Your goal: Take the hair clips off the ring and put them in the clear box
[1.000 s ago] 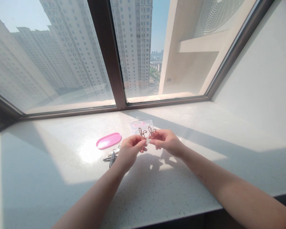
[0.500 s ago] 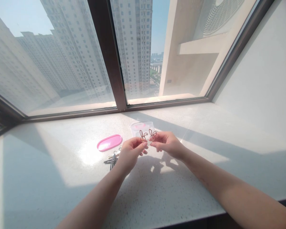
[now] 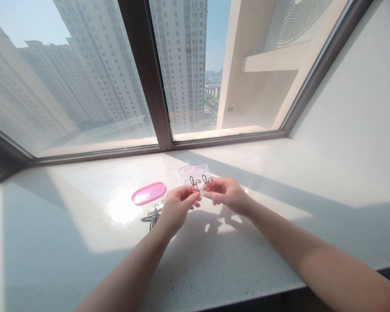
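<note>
My left hand [image 3: 178, 203] pinches a small brown rabbit-outline hair clip [image 3: 194, 183] between thumb and fingers. A matching rabbit-outline hair clip [image 3: 206, 182] is held the same way in my right hand [image 3: 225, 193]. Both clips stand upright side by side, a small gap apart, above the sill. Their lower ends are hidden by my fingertips. Just behind them lies a clear plastic pouch or box [image 3: 185, 173] with pink marks. Left of my left hand is a loose pile of black hair clips [image 3: 153, 218], with pale metallic ones [image 3: 156, 210] beside it, partly covered by the hand.
A pink oval tray or lid [image 3: 148, 193] rests on the white speckled windowsill [image 3: 195, 268], left of the hands. Behind the sill runs a brown window frame [image 3: 162, 134]. A white wall [image 3: 354, 108] rises on the right. The sill's dark front edge shows at lower right.
Almost nothing differs. The whole view has shifted very slightly, and both hands keep the two hair clips in the same place.
</note>
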{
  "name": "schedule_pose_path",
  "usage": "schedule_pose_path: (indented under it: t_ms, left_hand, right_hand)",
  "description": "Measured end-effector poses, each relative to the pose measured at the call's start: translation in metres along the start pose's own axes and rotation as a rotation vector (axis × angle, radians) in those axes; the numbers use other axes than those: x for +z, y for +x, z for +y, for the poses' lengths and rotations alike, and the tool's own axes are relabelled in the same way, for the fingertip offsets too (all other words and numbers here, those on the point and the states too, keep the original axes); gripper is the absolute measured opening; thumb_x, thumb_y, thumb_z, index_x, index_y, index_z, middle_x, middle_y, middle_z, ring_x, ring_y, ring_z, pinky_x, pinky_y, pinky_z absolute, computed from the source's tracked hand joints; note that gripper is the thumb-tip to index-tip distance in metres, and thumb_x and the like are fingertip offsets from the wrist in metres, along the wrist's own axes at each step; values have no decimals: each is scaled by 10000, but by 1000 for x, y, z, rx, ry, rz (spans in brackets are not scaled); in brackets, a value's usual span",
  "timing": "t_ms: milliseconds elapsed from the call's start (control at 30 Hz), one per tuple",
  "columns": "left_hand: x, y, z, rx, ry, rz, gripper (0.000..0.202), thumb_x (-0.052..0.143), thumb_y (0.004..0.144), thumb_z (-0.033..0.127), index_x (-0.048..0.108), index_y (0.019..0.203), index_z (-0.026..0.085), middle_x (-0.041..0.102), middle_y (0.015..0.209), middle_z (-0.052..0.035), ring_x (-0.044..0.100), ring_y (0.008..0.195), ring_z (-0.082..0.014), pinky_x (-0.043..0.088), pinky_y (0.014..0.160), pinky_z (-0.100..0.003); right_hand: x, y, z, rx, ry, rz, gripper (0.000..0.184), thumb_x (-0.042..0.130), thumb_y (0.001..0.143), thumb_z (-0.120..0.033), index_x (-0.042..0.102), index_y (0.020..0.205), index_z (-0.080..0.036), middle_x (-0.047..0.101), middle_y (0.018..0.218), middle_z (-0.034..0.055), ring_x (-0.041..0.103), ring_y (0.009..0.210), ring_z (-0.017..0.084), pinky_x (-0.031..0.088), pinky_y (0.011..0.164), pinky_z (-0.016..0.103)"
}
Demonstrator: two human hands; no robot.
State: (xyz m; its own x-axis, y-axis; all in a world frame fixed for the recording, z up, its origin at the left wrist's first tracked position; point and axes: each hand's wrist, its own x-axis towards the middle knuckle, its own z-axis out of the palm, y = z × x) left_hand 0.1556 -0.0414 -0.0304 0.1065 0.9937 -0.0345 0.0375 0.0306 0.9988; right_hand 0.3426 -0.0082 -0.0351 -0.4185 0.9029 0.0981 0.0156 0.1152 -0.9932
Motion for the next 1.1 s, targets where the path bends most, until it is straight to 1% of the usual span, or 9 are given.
schedule_pose_path:
  t_ms: [233,567,1100]
  left_hand:
    - [0,-1,1,2,3,15,181,689,777,304,676,839,135,672,715,-32,607,639,-135,438,603,-248]
    - [0,0,0,4,-2,17,182,697,766,313,682,823,141,672,705,-29,603,627,-134,436,595,-252]
    - [0,-1,1,3,1,-6,178,701,765,314,678,810,144,661,706,-25,584,625,-129,428,593,-247]
  right_hand:
    - [-1,0,1,-4,-1,-2,254,749,719,-305,691,871,-110,629,648,14,558,518,109,470,480,245]
    - [0,0,-1,6,-11,1,237,748,712,-309,683,846,-124,623,646,8,555,525,108,478,486,246]
    - [0,0,0,10,-34,3,260,758,702,-333,674,833,-125,620,662,11,545,530,106,485,498,249]
